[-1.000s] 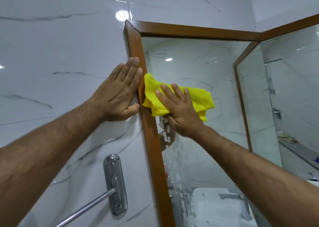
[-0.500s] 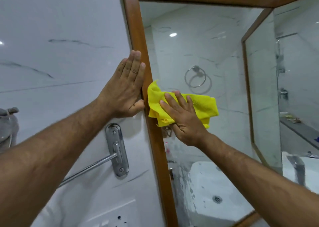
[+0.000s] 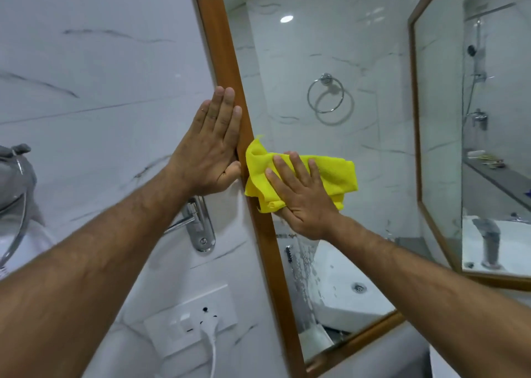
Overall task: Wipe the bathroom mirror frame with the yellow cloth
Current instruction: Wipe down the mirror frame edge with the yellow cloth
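Pressing yellow cloth against mirror frame edge, right hand flat

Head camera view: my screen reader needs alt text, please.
A right hand presses a yellow cloth against the mirror by its wooden frame; the left hand lies flat on the marble wall beside it.

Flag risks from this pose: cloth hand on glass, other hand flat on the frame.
1. The yellow cloth lies mostly on the glass; the wooden frame may get skipped.
2. The left hand covers a frame stretch, likely left unwiped.
3. The right hand may smear the wet splashes below.
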Demonstrator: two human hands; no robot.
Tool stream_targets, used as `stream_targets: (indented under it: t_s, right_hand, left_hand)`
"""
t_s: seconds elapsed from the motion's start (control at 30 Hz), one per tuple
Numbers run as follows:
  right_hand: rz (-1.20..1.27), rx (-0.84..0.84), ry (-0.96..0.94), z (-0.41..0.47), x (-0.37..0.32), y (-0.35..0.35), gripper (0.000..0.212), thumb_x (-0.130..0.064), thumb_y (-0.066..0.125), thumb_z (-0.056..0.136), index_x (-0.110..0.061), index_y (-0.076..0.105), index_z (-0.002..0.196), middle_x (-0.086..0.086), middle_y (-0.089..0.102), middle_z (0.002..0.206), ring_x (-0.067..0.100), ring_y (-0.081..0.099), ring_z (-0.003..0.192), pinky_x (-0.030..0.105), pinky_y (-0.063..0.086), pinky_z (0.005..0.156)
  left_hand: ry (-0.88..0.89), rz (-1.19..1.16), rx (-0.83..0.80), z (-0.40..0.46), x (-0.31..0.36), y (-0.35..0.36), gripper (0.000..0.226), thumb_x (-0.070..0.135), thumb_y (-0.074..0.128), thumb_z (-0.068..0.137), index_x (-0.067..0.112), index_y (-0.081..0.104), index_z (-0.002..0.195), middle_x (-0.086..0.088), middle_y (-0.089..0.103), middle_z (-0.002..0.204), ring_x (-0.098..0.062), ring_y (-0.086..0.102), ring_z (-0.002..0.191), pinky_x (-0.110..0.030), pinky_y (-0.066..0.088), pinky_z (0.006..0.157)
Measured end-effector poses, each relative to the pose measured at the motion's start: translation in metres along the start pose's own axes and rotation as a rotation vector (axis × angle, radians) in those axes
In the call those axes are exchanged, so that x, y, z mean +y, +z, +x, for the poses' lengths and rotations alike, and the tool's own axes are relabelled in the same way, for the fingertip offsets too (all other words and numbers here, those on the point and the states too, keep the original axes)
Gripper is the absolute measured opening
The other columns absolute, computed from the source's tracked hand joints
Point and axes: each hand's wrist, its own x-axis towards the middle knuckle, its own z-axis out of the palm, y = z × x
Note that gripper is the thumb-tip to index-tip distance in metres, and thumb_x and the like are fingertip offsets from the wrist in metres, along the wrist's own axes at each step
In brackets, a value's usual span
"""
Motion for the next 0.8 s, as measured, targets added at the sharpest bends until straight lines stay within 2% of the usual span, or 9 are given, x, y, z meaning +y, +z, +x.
stream_targets:
  t_s: [0.1, 0.27, 0.4, 0.47, 0.67, 0.73, 0.8]
  right_hand:
    - [-0.028, 0.03, 0.013, 0.026, 0.007, -0.007, 0.068, -0.056, 0.028, 0.099, -0.019, 0.022, 0.156, 0.013, 0.019, 0.164, 0.039, 0.007, 0.152, 0.064, 0.008, 0.118]
    - [0.036, 0.077, 0.073, -0.014, -0.016, 0.021, 0.068, -0.047, 0.039, 0.095, -0.017, 0.028, 0.155, 0.015, 0.02, 0.163, 0.042, 0.007, 0.151, 0.068, 0.009, 0.116]
    - [0.058, -0.029, 0.043, -0.081, -0.035, 0.041, 0.063, -0.046, 0.037, 0.098, -0.018, 0.027, 0.153, 0.013, 0.02, 0.162, 0.043, 0.009, 0.15, 0.071, 0.016, 0.112]
    - [0.057, -0.062, -0.001, -0.086, -0.026, 0.037, 0.06, -0.047, 0.033, 0.1, -0.019, 0.028, 0.153, 0.011, 0.021, 0.162, 0.042, 0.011, 0.15, 0.069, 0.017, 0.113]
    - [0.059, -0.016, 0.01, -0.067, -0.017, 0.032, 0.06, -0.045, 0.034, 0.1, -0.019, 0.028, 0.155, 0.011, 0.02, 0.164, 0.04, 0.009, 0.151, 0.065, 0.01, 0.117]
    - [0.088, 0.03, 0.038, -0.081, -0.027, 0.046, 0.061, -0.044, 0.033, 0.101, -0.02, 0.024, 0.156, 0.009, 0.015, 0.165, 0.041, 0.01, 0.151, 0.065, 0.007, 0.117]
    - [0.103, 0.043, 0.052, -0.11, -0.037, 0.065, 0.062, -0.044, 0.034, 0.1, -0.022, 0.02, 0.157, 0.005, 0.011, 0.166, 0.041, 0.012, 0.151, 0.065, 0.005, 0.117]
  left_hand:
    - [-0.01, 0.014, -0.005, -0.004, 0.005, 0.002, 0.081, 0.044, 0.031, 0.093, -0.014, 0.019, 0.149, -0.042, 0.013, 0.155, -0.055, 0.009, 0.146, -0.061, 0.011, 0.122]
    - [-0.027, 0.02, 0.005, -0.016, 0.017, 0.016, 0.078, 0.038, 0.036, 0.094, -0.013, 0.016, 0.15, -0.041, 0.011, 0.156, -0.054, 0.007, 0.147, -0.061, 0.01, 0.122]
    - [-0.161, -0.026, -0.031, -0.027, 0.047, 0.022, 0.084, 0.036, 0.042, 0.088, -0.01, 0.011, 0.152, -0.037, 0.006, 0.159, -0.048, 0.003, 0.15, -0.058, 0.007, 0.123]
    - [-0.219, -0.045, -0.038, -0.028, 0.059, 0.023, 0.085, 0.034, 0.041, 0.086, -0.009, 0.01, 0.152, -0.035, 0.005, 0.16, -0.046, 0.002, 0.15, -0.054, 0.004, 0.124]
    - [-0.307, -0.032, -0.044, -0.043, 0.089, 0.036, 0.08, 0.03, 0.049, 0.093, -0.007, 0.011, 0.153, -0.034, 0.008, 0.16, -0.044, 0.003, 0.151, -0.053, 0.004, 0.124]
    - [-0.339, -0.032, -0.034, -0.054, 0.106, 0.048, 0.082, 0.031, 0.054, 0.094, -0.007, 0.01, 0.153, -0.034, 0.008, 0.159, -0.042, 0.003, 0.151, -0.051, 0.002, 0.123]
    - [-0.336, -0.036, -0.018, -0.068, 0.122, 0.061, 0.083, 0.031, 0.051, 0.093, -0.006, 0.007, 0.152, -0.032, 0.007, 0.159, -0.039, 0.003, 0.15, -0.047, -0.003, 0.123]
